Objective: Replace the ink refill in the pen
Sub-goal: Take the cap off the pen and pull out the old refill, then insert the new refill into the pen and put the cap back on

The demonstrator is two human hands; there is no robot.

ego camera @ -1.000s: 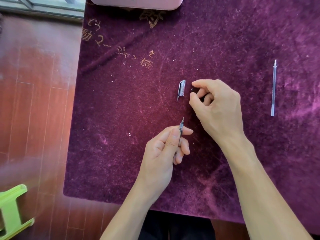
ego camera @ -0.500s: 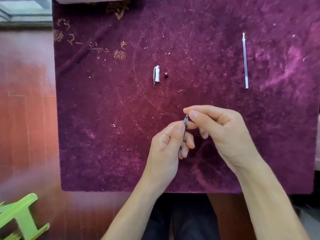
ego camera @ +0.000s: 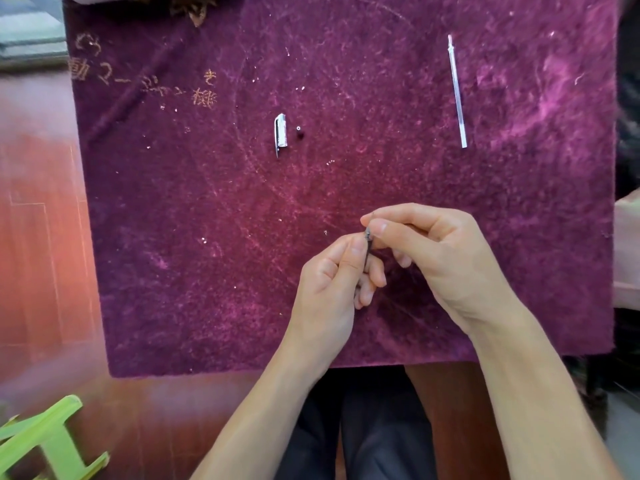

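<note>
My left hand point(ego camera: 332, 282) grips a thin dark pen point(ego camera: 367, 245), mostly hidden inside the fist, with its metal tip sticking up. My right hand point(ego camera: 429, 251) pinches that tip between thumb and forefinger. Farther away on the purple felt mat point(ego camera: 207, 220) lie the clear pen cap point(ego camera: 280, 133) with its clip and, just to its right, a tiny dark end piece point(ego camera: 299, 131). A clear, slim ink refill point(ego camera: 457, 91) lies lengthwise at the mat's far right, apart from both hands.
The mat carries gold characters point(ego camera: 204, 95) at its far left. A red-brown wooden floor point(ego camera: 38, 237) lies to the left, with a green plastic stool point(ego camera: 45, 445) at the lower left. My dark trousers point(ego camera: 374, 427) show below the mat's near edge.
My right hand left the small dark piece beside the cap, came back toward me and took the pen's tip in a pinch. My head shifted, so the mat's objects sit farther away.
</note>
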